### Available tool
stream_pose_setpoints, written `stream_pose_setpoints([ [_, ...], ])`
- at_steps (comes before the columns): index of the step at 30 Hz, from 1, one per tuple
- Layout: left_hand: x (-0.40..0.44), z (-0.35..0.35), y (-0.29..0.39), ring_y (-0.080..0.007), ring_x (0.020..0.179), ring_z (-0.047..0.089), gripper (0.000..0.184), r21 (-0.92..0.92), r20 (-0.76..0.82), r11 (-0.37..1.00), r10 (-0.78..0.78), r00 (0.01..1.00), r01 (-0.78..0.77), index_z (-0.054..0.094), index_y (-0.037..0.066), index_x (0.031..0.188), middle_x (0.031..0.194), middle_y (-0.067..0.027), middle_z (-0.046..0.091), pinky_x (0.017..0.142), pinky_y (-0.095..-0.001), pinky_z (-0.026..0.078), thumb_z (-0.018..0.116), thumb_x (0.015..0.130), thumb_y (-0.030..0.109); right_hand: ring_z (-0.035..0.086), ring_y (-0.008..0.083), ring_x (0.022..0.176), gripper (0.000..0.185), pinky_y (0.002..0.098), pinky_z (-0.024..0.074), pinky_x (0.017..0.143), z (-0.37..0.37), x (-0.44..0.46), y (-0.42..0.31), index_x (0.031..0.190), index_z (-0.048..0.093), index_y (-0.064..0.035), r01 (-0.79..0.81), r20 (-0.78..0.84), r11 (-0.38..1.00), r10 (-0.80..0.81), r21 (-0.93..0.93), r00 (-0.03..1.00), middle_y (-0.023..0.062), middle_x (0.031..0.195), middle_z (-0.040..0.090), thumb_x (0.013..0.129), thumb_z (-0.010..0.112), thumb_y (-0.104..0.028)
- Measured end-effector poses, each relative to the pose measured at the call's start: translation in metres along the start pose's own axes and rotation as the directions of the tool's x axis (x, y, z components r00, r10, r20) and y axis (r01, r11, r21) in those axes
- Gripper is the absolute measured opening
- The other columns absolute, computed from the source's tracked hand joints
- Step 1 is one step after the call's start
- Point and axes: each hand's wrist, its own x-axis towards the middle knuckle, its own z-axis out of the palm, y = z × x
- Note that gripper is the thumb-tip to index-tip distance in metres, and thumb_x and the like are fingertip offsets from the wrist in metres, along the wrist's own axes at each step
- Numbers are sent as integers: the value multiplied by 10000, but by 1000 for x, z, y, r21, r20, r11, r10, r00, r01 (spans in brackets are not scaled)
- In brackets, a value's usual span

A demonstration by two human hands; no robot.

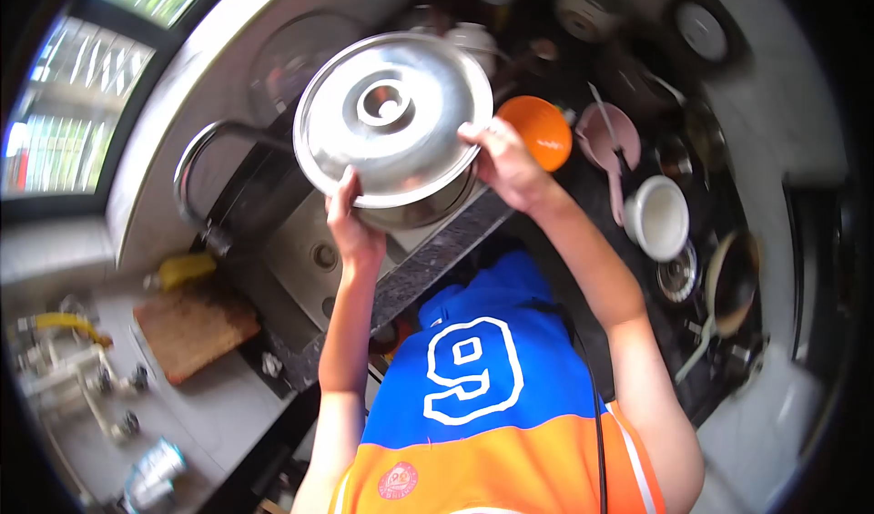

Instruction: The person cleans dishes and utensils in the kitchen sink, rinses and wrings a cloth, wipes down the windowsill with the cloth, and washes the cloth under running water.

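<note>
A large steel pot (414,214) with a domed, shiny lid (314,122) is held up over the counter edge by the sink. The lid has a round knob in its middle. My left hand (353,221) grips the near left rim, thumb on the lid's edge. On the right side, my right hand (510,161) grips the rim in the same way, its thumb on top of the lid. The fingers under the rim are hidden on both sides. Beside my right hand lies an orange bowl (537,132).
The sink (296,241) with a curved faucet (187,173) is at the left. A wooden board (196,327) and a yellow item (187,271) are lower left. Right of the orange bowl are a pink pan (601,141), a white bowl (659,218) and a frying pan (734,282).
</note>
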Motion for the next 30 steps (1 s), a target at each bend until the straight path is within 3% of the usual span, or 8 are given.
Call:
stream_pose_setpoints([
  [8,-60,5,-79,-120,919,557,190,152,137,973,-196,971,175,534,34,1033,961,-39,596,859,-290,436,572,867,117,587,124,864,217,301,503,779,-67,-136,15,1079,523,-45,175,-225,967,-132,185,965,38,948,588,894,551,-154],
  [12,-80,29,-122,-138,946,559,192,235,406,939,-329,852,251,521,26,1050,996,-54,595,875,-298,431,553,875,100,545,97,854,153,286,486,780,-108,-201,24,1022,521,-77,312,-388,935,-227,171,893,0,902,536,903,558,-167],
  [14,-98,48,-143,-138,933,548,178,290,317,922,-345,883,256,521,29,1038,967,-46,578,862,-299,428,542,880,108,538,90,853,147,281,483,777,-123,-228,26,1025,523,-86,372,-454,909,-256,188,854,-5,896,532,905,556,-163],
  [18,-135,84,-186,-136,920,545,177,416,472,859,-485,736,299,526,34,1013,944,-36,573,857,-299,425,555,873,139,511,75,841,178,265,461,768,-157,-293,32,1071,527,-111,430,-589,891,-271,146,761,-20,890,505,907,564,-169],
  [24,-220,127,-264,-135,962,548,185,561,468,766,-605,644,312,569,45,1008,977,-41,593,887,-307,407,560,865,163,496,75,862,215,269,450,775,-202,-414,27,1104,519,-102,561,-734,822,-322,96,597,-9,902,488,906,573,-166],
  [26,-244,131,-295,-151,990,548,224,594,487,716,-682,545,366,571,38,1051,1008,-51,601,910,-317,399,557,863,158,495,69,873,266,265,448,777,-209,-454,22,1166,504,-102,650,-778,759,-388,34,494,-8,926,504,913,561,-162],
  [28,-263,129,-327,-170,989,549,251,652,646,758,-576,501,29,568,13,1067,1027,-61,601,903,-328,413,550,858,150,476,101,1072,431,273,422,907,-213,-494,29,1308,395,-25,661,-778,750,-430,-26,457,59,1188,510,934,531,-190],
  [30,-294,140,-342,-167,970,549,240,678,588,711,-677,443,185,554,25,1063,1008,-51,589,885,-329,425,549,853,140,466,127,1130,448,293,411,941,-208,-529,30,1318,381,-15,632,-833,769,-406,-91,375,83,1229,504,936,529,-194],
])
